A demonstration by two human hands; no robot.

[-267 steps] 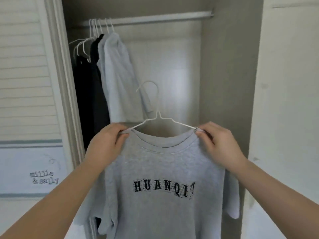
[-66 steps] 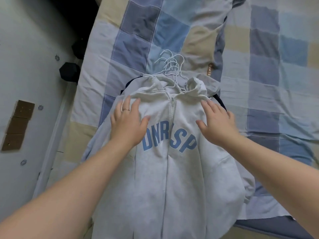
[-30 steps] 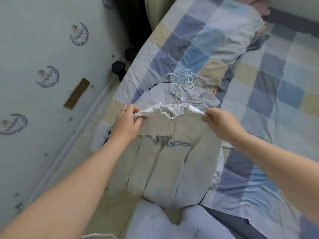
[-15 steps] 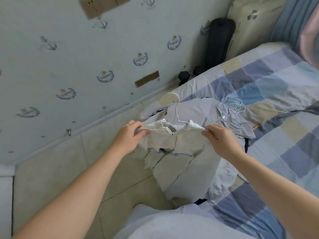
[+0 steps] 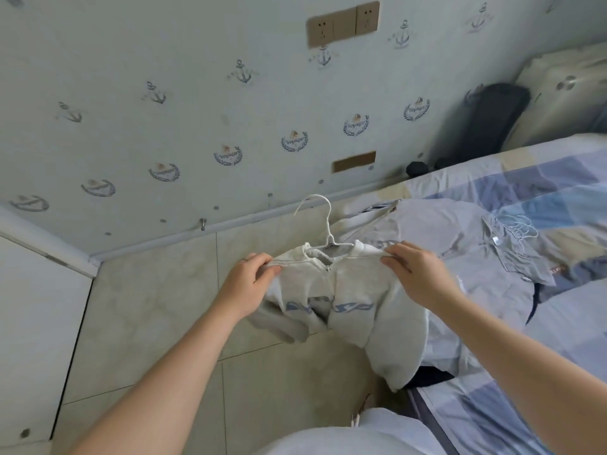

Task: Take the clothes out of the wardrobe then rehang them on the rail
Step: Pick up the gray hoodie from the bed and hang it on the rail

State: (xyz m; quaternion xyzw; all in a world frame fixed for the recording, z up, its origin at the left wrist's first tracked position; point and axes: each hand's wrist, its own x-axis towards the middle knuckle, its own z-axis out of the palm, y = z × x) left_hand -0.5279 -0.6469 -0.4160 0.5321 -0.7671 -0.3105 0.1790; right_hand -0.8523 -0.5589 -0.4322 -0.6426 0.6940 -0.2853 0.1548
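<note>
- Hoodie [image 5: 348, 290] hazard one: I am judging that the shoulders could be sliding off the white hanger [image 5: 329, 229], because I am gripping cloth at both shoulder ends and cannot tell whether the wire is caught inside either pinch
- Hazard two: the lower right part appears to be resting against the edge of the bed [image 5: 558, 178], over a dark garment [image 5: 430, 377]. Pulling away quickly could be dragging that garment, or the grey T-shirt [image 5: 443, 231] just beside it, down onto the floor tiles [image 5: 157, 307]
- Hazard three: the hook is standing free and leaning toward the wall, so it could be swinging round while I am carrying it. The rail is not in view
- Grip: my left hand [image 5: 249, 284] is pinching the left shoulder between thumb and curled fingers, and my right hand [image 5: 417, 274] is pinching the right shoulder the same way
- Location: the hoodie is hanging between my two hands, above the tiles at the bedside, well apart from the loose hangers [image 5: 519, 226] lying on the bed
- Appearance: pale grey and zip-fronted, with the zip showing closed near the collar. The body is sagging and bunching, so the blue chest lettering is folding partly out of sight, and one sleeve is drooping below my left hand
</note>
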